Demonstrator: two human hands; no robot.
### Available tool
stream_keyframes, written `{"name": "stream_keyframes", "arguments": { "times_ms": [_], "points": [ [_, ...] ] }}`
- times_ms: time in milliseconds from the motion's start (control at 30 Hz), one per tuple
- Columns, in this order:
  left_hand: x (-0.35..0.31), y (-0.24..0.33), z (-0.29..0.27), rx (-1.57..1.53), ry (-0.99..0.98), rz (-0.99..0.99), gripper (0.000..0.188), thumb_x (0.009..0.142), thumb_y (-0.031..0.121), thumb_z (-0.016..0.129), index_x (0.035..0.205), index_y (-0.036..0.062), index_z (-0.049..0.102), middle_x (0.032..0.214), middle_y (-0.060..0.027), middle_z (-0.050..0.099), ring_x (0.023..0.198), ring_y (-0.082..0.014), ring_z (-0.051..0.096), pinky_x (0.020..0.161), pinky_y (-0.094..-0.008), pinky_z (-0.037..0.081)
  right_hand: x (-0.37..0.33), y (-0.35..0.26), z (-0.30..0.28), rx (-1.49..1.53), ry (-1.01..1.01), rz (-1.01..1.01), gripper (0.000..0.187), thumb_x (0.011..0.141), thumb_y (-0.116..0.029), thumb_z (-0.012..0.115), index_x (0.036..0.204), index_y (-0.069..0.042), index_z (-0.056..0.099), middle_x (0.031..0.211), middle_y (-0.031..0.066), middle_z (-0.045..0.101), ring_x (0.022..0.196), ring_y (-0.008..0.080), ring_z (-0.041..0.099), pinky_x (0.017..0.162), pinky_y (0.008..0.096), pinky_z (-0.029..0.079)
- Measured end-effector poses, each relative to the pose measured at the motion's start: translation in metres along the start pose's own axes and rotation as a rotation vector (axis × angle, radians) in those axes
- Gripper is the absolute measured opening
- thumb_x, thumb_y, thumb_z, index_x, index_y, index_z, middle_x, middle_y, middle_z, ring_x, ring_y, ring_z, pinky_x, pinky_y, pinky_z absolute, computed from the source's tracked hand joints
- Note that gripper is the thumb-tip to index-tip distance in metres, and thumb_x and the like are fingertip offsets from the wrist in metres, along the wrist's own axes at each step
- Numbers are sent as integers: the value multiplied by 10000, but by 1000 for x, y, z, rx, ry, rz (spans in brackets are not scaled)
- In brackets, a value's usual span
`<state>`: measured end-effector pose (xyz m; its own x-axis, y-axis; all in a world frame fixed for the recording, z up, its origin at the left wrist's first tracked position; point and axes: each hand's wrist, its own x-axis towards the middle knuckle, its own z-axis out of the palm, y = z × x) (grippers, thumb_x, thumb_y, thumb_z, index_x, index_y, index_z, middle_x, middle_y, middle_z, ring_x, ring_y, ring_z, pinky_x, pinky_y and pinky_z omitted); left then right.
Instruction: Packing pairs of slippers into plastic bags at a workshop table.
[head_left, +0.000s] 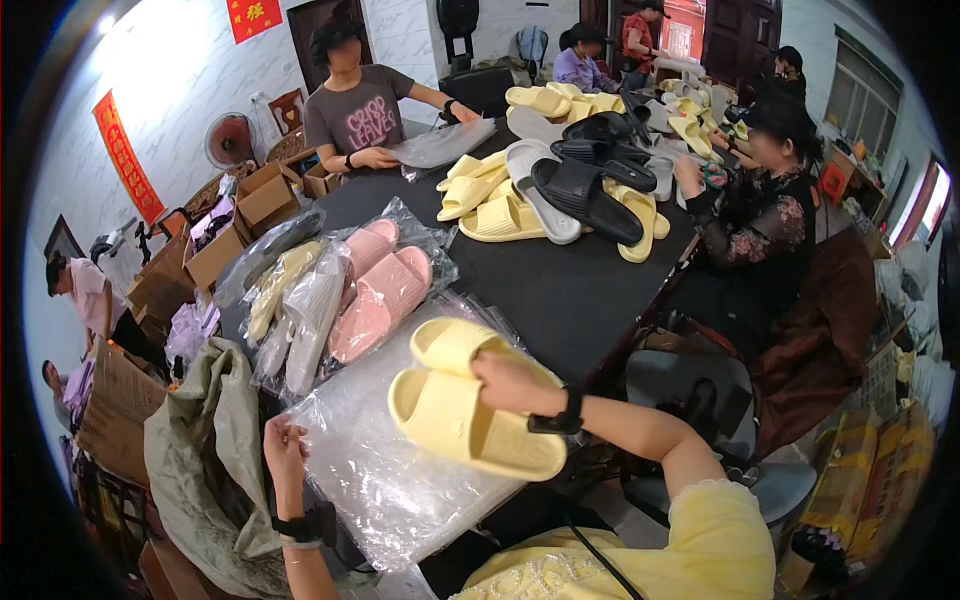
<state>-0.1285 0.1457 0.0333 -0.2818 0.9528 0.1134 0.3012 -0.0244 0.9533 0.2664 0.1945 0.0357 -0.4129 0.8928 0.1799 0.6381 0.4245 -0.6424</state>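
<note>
A pair of pale yellow slide slippers (430,405) is gripped in my right hand (515,384), its fingers tucked between the two. The pair hangs over a stack of clear plastic bags (400,510) at the near edge of the table. At the left border of that stack, my left hand (286,445) has its fingers curled and pinched on the edge of a bag. Just beyond the bags lie bagged pink slippers (385,300), bagged grey slippers (310,310) and bagged yellow slippers (285,280).
Loose black slippers (585,200), with yellow and grey ones, are heaped across the dark table (540,290). A person (360,120) opposite handles clear bags; another person (770,190) sits at the right. Cardboard boxes (225,245) and a grey-green sack (205,460) stand left.
</note>
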Motion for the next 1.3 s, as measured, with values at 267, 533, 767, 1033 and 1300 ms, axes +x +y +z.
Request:
{"name": "stream_keyframes", "arguments": {
  "times_ms": [267, 533, 767, 1033, 1300],
  "points": [
    [-82, 92, 27, 769, 179, 360, 657, 796, 2, 591, 1359, -40, 255, 1346, -262, 315, 1248, -365, 324, 1021, -377, 284, -12, 6, -33, 67, 135, -16, 348, 710, -2, 474, 1050, -9, 546, 1110, 161, 526, 978, 372, 527, 799, 437, 442],
    [-170, 25, 70, 1032, -146, 62, 783, 842, 466, 519, 1384, -24, 237, 1458, -240, 145, 1358, -410, 80, 1061, -522, 137, -7, 33, -4, 46, 41, 62, 303, 724, -16, 484, 1021, -7, 545, 1091, 165, 528, 963, 385, 530, 803, 433, 442],
    [-172, 11, 76, 1069, -54, 69, 731, 857, 512, 449, 1382, 25, 300, 1462, -209, 186, 1360, -390, 123, 1061, -505, 146, 6, 81, -60, 36, 356, 209, 188, 738, -30, 513, 909, 2, 586, 844, 214, 603, 818, 369, 593, 712, 406, 470],
    [-172, 9, 80, 1137, -29, 87, 704, 869, 524, 406, 1380, 47, 318, 1457, -184, 226, 1360, -374, 143, 1056, -507, 163, 12, 169, -183, -323, 433, 155, 100, 672, -7, 525, 759, 43, 524, 812, 227, 574, 775, 406, 548, 630, 430, 416],
    [-171, 7, 80, 1145, -13, 93, 678, 858, 447, 462, 1382, 42, 316, 1460, -180, 224, 1362, -366, 151, 1059, -498, 166, -11, 221, -165, -52, 549, 218, 249, 727, -13, 499, 949, 14, 611, 888, 158, 636, 838, 260, 603, 745, 327, 456]
  ]
}}
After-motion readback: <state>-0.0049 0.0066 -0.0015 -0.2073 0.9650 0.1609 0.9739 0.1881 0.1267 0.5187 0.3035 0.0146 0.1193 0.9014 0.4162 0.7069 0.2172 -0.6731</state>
